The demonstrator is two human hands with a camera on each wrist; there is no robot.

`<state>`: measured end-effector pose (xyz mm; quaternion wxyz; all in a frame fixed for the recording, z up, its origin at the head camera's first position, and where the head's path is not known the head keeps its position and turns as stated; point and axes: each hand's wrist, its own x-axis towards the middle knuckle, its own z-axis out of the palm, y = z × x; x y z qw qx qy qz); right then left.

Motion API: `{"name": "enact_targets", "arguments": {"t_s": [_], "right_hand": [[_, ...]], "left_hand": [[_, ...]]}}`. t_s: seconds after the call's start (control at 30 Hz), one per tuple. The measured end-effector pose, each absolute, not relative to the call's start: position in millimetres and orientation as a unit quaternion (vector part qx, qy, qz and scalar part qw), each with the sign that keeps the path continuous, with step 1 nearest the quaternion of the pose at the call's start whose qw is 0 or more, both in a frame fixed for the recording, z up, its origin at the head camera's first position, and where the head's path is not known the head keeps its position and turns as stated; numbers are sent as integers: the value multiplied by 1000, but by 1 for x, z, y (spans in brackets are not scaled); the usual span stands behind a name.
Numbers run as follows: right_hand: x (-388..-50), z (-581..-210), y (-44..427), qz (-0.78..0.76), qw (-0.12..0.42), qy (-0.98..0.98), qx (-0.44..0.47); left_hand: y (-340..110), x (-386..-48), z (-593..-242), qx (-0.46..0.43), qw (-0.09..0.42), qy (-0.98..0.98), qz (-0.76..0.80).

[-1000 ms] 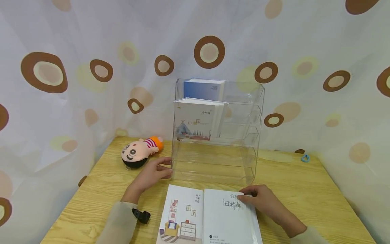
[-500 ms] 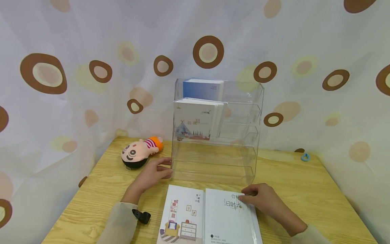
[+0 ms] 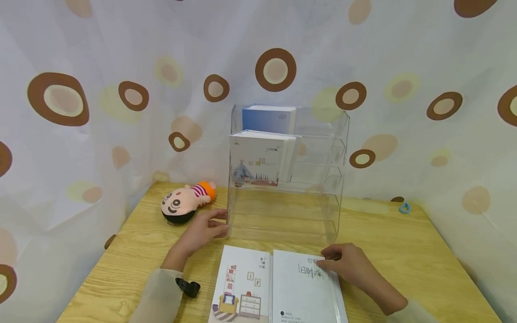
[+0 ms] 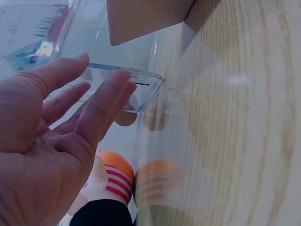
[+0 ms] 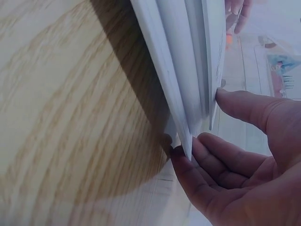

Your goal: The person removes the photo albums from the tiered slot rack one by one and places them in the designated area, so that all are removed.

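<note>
Fingers of the right hand (image 3: 348, 264) are closed in a pinch on the upper right corner of a white book (image 3: 304, 291), with the thumb laid on its top face and the other fingertips brought round the lower cover, as is shown from the right wrist. The white book is seen at the near edge of the head view, over the wooden table (image 3: 387, 237), just in front of the clear rack (image 3: 282, 226). Directly to its left is seen an illustrated cover (image 3: 246, 285), printed with a yellow armchair and a chest of drawers; whether both belong to one opened book cannot be told. By the left hand (image 3: 202, 231), the rack's left side is met low down, its fingers extended and loosely spread; whether they are actually pressed to the plastic cannot be told. In the rack, a blue book (image 3: 264, 119) is stood at the back, and a book with a tent picture (image 3: 258, 157) is held lower and in front. Behind the left hand, a plush doll (image 3: 181, 202) is laid on its side. Near the far right corner a small blue ring (image 3: 405, 208) is placed, and everything is backed by a spotted curtain (image 3: 315, 27).
</note>
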<state>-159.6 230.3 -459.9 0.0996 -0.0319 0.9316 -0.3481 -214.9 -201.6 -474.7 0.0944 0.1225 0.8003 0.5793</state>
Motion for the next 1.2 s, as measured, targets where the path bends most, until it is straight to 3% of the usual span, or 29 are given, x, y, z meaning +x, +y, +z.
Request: {"name": "enact_targets", "arguments": {"t_s": [1.2], "right_hand": [[-149, -459, 218, -333, 73, 940, -9]], "left_hand": [[-201, -214, -476, 102, 101, 804, 577]]}}
